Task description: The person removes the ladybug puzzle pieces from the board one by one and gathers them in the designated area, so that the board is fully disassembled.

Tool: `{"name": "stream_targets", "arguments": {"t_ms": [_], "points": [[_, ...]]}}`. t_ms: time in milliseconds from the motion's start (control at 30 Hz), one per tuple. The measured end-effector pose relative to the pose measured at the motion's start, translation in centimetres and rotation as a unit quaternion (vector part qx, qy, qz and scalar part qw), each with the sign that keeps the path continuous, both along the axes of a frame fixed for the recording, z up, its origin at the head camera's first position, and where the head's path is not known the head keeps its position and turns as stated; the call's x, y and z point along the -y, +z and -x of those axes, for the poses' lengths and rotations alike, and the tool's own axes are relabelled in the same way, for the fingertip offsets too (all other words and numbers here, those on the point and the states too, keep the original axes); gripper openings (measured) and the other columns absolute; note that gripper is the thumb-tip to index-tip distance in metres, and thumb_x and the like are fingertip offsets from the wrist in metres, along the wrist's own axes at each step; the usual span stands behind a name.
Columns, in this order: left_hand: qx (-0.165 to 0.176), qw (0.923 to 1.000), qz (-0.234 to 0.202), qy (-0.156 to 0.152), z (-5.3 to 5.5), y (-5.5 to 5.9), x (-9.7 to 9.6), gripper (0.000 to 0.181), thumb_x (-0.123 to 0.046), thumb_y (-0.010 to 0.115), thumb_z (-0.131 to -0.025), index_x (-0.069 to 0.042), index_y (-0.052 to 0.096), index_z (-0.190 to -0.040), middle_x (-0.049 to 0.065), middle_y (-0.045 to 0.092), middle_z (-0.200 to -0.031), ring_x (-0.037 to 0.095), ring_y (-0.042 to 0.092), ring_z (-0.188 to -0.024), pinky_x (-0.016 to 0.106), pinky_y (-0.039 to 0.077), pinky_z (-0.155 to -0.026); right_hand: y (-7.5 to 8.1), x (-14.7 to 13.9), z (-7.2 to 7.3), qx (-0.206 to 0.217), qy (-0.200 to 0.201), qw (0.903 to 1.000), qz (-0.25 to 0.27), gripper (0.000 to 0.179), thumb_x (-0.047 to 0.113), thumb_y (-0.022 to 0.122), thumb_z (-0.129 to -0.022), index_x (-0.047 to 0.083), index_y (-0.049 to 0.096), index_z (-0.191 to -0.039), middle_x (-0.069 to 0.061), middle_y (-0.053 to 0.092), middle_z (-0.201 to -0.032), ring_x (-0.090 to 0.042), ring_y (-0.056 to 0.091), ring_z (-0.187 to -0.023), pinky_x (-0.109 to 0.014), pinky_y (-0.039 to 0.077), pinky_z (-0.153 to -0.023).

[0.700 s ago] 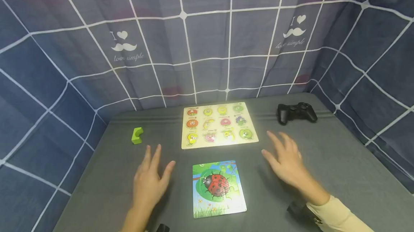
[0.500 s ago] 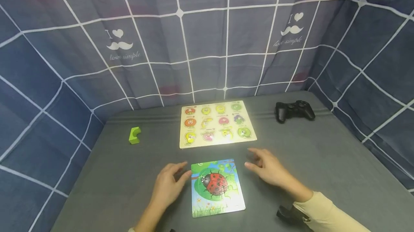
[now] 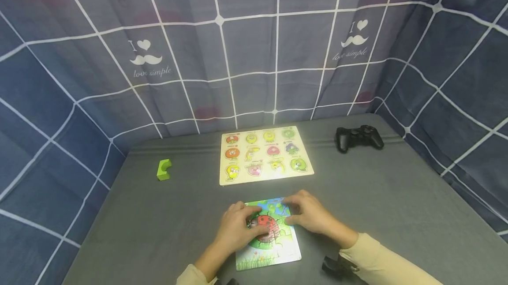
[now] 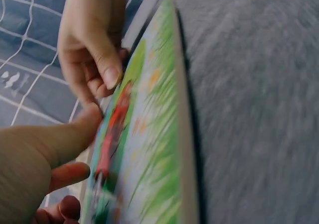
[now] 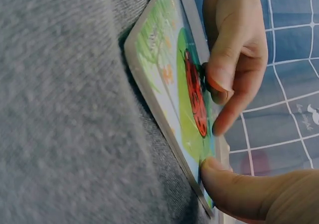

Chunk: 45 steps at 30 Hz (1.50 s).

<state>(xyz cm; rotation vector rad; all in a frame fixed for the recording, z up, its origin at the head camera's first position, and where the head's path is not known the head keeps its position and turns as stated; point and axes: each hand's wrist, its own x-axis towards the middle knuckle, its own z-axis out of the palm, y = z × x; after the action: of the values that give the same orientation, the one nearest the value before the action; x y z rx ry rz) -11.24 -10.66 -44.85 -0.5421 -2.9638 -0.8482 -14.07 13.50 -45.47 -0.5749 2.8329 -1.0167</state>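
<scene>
Between the two hands, and partly under the left one: a ladybird jigsaw board (image 3: 275, 245), face up and flat on the grey cloth (image 3: 182, 219), grass border toward the wearer. Left hand (image 3: 234, 228) reaches over the upper left of the picture, thumb out across the ladybird, fingers bent loosely and spread from the thumb, nothing visibly gripped. Right hand (image 3: 311, 212) at the upper right edge, thumb and forefinger parted in a loose arch, likewise no clear grip; whether its fingertips press the face or only hover just above, cannot tell. Such a split, one hand to each side, probably serves to keep the board square and steady between them; its spot in front of the body presumably lets both reach it evenly. Beyond the hands, near the board's far edge, a fruit puzzle board (image 3: 265, 157) lies flat, its pictures upward, likely set back to leave working room. Farther out past the left hand, a green block (image 3: 163, 170) with a curved notch; past the right hand, a black game controller (image 3: 359, 138). Both sit well apart from the fingers, seemingly kept to the sides. Behind all this, a checked curtain (image 3: 254, 51).
</scene>
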Motion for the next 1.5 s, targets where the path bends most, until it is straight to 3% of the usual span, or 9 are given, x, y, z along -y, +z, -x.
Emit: {"name": "stream_targets", "arguments": {"t_ms": [167, 467, 667, 867, 1067, 1300, 1500], "points": [[-0.03, 0.9984, 0.047, 0.001, -0.4, -1.0, -0.8, 0.068, -0.062, 0.076, -0.069, -0.02, 0.069, -0.122, -0.01, 0.045, -0.083, 0.007, 0.032, -0.078, 0.021, 0.027, -0.07, 0.0, 0.6, -0.2, 0.001, -0.003, 1.0, 0.001, 0.05, 0.029, 0.085, -0.071, 0.011, 0.072, -0.115, 0.001, 0.054, -0.09, -0.01, 0.041, -0.08, -0.022, 0.035, -0.069], [-0.029, 0.9987, 0.04, 0.012, -0.7, -1.1, -0.3, 0.072, -0.056, 0.079, -0.068, -0.019, 0.065, -0.128, -0.009, 0.042, -0.085, 0.009, 0.031, -0.084, 0.025, 0.025, -0.074, -0.1, 2.0, 0.4, -0.021, -0.003, 0.9997, -0.015, 0.047, 0.028, 0.086, -0.07, 0.014, 0.073, -0.113, 0.002, 0.053, -0.09, -0.01, 0.041, -0.079, -0.022, 0.037, -0.067], [-0.031, 0.9983, 0.049, 0.01, 0.3, -1.3, 1.0, 0.071, -0.057, 0.077, -0.071, -0.02, 0.064, -0.13, -0.006, 0.049, -0.091, 0.01, 0.033, -0.084, 0.026, 0.025, -0.074, -0.4, 3.3, 1.2, -0.022, 0.002, 0.9997, -0.011, 0.048, 0.027, 0.085, -0.072, 0.012, 0.072, -0.116, 0.002, 0.052, -0.089, -0.011, 0.04, -0.079, -0.022, 0.036, -0.065], [-0.021, 0.9987, 0.047, -0.004, 1.7, -1.2, 1.8, 0.068, -0.059, 0.077, -0.072, -0.022, 0.066, -0.128, -0.005, 0.052, -0.092, 0.01, 0.036, -0.083, 0.027, 0.027, -0.073, -0.8, 4.0, 2.1, -0.031, -0.007, 0.9994, -0.011, 0.046, 0.025, 0.088, -0.068, 0.01, 0.074, -0.109, 0.001, 0.056, -0.092, -0.01, 0.044, -0.083, -0.025, 0.039, -0.071], [-0.012, 0.9978, 0.063, -0.02, 2.3, -0.8, 1.9, 0.067, -0.06, 0.078, -0.073, -0.021, 0.067, -0.127, -0.008, 0.049, -0.087, 0.009, 0.034, -0.079, 0.026, 0.03, -0.073, -0.3, 4.3, 2.8, 0.009, -0.016, 0.9998, 0.009, 0.044, 0.017, 0.091, -0.061, 0.006, 0.074, -0.101, -0.002, 0.058, -0.091, -0.014, 0.05, -0.084, -0.031, 0.044, -0.073], [-0.01, 0.9974, 0.069, -0.019, 2.6, -0.5, 1.8, 0.069, -0.062, 0.078, -0.071, -0.021, 0.068, -0.125, -0.008, 0.045, -0.083, 0.009, 0.033, -0.076, 0.024, 0.029, -0.071, 0.4, 4.6, 3.1, 0.067, -0.033, 0.9967, 0.032, 0.044, 0.01, 0.091, -0.06, 0.006, 0.069, -0.098, -0.008, 0.058, -0.101, -0.022, 0.055, -0.094, -0.041, 0.049, -0.083], [-0.006, 0.9975, 0.065, -0.028, 2.6, -0.5, 1.6, 0.071, -0.064, 0.076, -0.071, -0.02, 0.067, -0.127, -0.008, 0.044, -0.084, 0.01, 0.033, -0.077, 0.024, 0.028, -0.071, 0.4, 4.5, 3.0, 0.075, -0.048, 0.9953, 0.037, 0.047, 0.009, 0.091, -0.059, 0.004, 0.067, -0.099, -0.008, 0.057, -0.102, -0.022, 0.054, -0.095, -0.042, 0.05, -0.085]]}}
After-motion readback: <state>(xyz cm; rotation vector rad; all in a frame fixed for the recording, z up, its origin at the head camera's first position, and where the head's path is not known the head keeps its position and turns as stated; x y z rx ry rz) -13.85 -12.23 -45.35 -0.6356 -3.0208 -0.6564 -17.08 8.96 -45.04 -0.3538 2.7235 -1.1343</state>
